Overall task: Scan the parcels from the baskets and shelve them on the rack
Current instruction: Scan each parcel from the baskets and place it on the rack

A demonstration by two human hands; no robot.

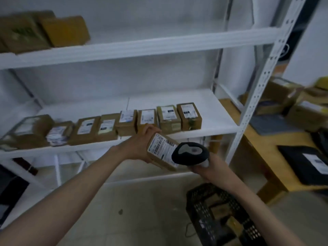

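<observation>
**Left hand holds a parcel under the scanner, in front of the rack**

Our left hand (142, 141) grasps a small brown cardboard parcel (162, 153) from its far-left end, fingers curled over the top edge, tilting it so its white barcode label faces up toward us. Our right hand (204, 168) grips the handle of a black and grey barcode scanner (190, 153), whose head sits just over the right end of the parcel's label, covering part of it.

Both hands are held in the air in front of a white metal rack (257, 96). Just beyond the parcel, along the near edge of the rack's middle shelf, we see a row of shelved boxes (134, 121), eight or so, lying side by side with white labels facing up; the ones at the left end are blurred. On the shelf above, at the far left, sit two larger brown boxes (44, 32), touching each other.

Below our right forearm, on the pale floor, stands a black perforated basket (204, 206) with brown parcels inside it. To the right of the rack is a wooden table (266, 157) carrying a heap of cardboard boxes and a black bag with a white label.
</observation>
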